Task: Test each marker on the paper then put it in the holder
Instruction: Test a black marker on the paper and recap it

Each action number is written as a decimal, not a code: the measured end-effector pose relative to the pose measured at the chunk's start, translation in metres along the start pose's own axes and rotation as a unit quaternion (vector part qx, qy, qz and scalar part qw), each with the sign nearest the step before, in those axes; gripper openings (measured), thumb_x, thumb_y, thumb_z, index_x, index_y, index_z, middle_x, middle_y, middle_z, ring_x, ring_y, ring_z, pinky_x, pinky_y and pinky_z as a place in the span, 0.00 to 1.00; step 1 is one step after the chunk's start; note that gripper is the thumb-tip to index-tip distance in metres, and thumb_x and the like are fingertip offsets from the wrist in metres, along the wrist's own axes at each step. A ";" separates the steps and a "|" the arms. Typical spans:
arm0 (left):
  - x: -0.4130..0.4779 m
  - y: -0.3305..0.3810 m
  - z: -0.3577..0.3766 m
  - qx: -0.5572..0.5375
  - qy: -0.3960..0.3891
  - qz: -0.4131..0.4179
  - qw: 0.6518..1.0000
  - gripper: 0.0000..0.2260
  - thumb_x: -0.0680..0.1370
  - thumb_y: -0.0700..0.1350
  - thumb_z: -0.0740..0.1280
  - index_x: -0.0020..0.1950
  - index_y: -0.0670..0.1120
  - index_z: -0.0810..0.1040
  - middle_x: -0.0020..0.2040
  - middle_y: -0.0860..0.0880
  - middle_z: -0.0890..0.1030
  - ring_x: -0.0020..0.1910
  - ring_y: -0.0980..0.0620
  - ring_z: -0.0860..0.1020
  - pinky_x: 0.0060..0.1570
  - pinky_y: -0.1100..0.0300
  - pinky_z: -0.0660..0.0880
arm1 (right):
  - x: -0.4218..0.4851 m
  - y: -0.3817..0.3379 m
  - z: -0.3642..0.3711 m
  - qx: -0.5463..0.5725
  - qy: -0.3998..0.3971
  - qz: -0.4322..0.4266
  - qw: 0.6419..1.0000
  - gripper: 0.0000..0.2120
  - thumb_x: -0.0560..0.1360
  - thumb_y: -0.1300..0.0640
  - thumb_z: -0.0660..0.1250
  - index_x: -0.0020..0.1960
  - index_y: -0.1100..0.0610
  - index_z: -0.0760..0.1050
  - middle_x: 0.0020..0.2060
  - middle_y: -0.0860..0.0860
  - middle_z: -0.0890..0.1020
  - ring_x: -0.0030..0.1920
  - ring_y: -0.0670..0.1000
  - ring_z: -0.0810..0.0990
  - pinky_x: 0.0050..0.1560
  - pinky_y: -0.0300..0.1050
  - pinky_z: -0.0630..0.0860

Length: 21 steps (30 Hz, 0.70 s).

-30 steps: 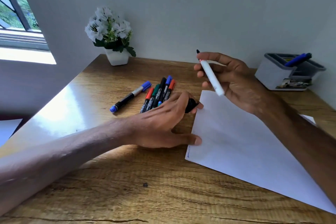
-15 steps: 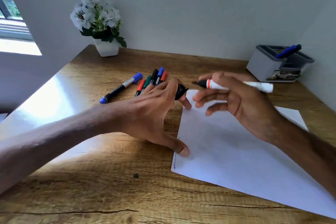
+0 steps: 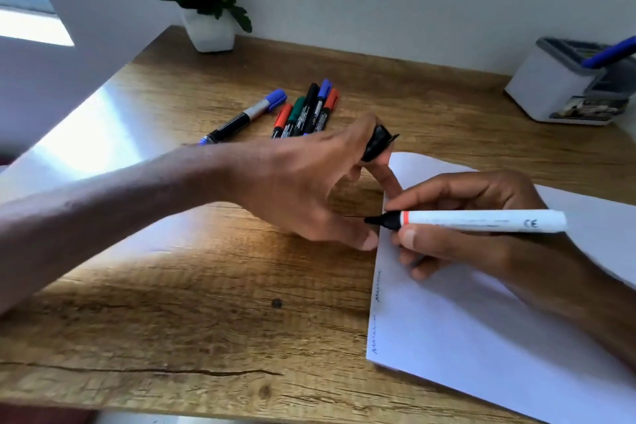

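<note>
The right hand (image 3: 481, 193) grips an uncapped white marker (image 3: 481, 220), tip at the left edge of the paper (image 3: 481, 337), above two scribbles. The left hand (image 3: 303, 182) pinches the black cap (image 3: 378, 146), thumb steadying the paper. The holder (image 3: 550, 93) has one blue marker (image 3: 609, 52); six markers (image 3: 303, 113) wait on the desk (image 3: 172, 286).

A CE mark (image 3: 531, 224) stands on the white marker (image 3: 481, 220), near the barrel's 3 o'clock end. Wavy scribbles (image 3: 378, 286) run along the 9 o'clock edge of the paper (image 3: 499, 337) and spell no readable word. Print on the lying markers (image 3: 306, 115), at 11 o'clock from the paper, is too small to read, as is the holder (image 3: 543, 86) label at 2 o'clock.
</note>
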<state>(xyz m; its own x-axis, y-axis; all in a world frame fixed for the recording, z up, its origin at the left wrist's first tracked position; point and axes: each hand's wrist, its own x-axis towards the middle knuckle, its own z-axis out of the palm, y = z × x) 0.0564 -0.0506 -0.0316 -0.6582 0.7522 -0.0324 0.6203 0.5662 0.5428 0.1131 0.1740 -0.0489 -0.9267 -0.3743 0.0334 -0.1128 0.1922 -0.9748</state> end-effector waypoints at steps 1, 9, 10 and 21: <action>0.000 -0.004 -0.001 -0.003 -0.001 -0.003 1.000 0.29 0.73 0.57 0.76 0.65 0.52 0.63 0.49 0.83 0.66 0.53 0.77 0.69 0.48 0.82 0.66 | 0.000 0.001 0.000 -0.008 0.001 -0.009 1.000 0.10 0.67 0.66 0.77 0.48 0.62 0.86 0.34 0.63 0.85 0.32 0.62 0.84 0.34 0.52 0.84; 0.002 -0.014 0.004 0.024 0.027 0.018 0.999 0.19 0.77 0.49 0.74 0.58 0.56 0.64 0.46 0.87 0.64 0.53 0.76 0.68 0.46 0.83 0.65 | 0.004 0.006 0.000 -0.053 -0.041 -0.090 0.994 0.02 0.68 0.68 0.73 0.39 0.65 0.80 0.29 0.52 0.81 0.21 0.50 0.78 0.25 0.37 0.73; 0.002 -0.012 0.005 0.025 0.030 0.021 0.999 0.20 0.77 0.50 0.74 0.56 0.58 0.63 0.46 0.87 0.64 0.53 0.76 0.68 0.45 0.83 0.65 | 0.006 0.006 0.001 -0.075 -0.059 -0.101 0.990 0.02 0.68 0.69 0.72 0.38 0.65 0.80 0.29 0.47 0.81 0.23 0.45 0.77 0.26 0.36 0.71; 0.005 -0.008 0.007 0.016 0.062 0.045 0.997 0.20 0.74 0.57 0.75 0.55 0.57 0.65 0.46 0.86 0.66 0.52 0.71 0.70 0.46 0.81 0.66 | 0.009 0.013 0.002 -0.161 -0.068 -0.166 0.971 0.03 0.67 0.66 0.74 0.37 0.64 0.79 0.27 0.59 0.79 0.24 0.52 0.72 0.29 0.35 0.68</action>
<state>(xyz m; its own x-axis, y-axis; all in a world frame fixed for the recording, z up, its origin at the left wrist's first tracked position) 0.0516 -0.0492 -0.0420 -0.6453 0.7545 0.1198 0.6913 0.5100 0.5118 0.1036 0.1714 -0.0619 -0.7666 -0.5758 0.2842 -0.5240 0.3052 -0.7951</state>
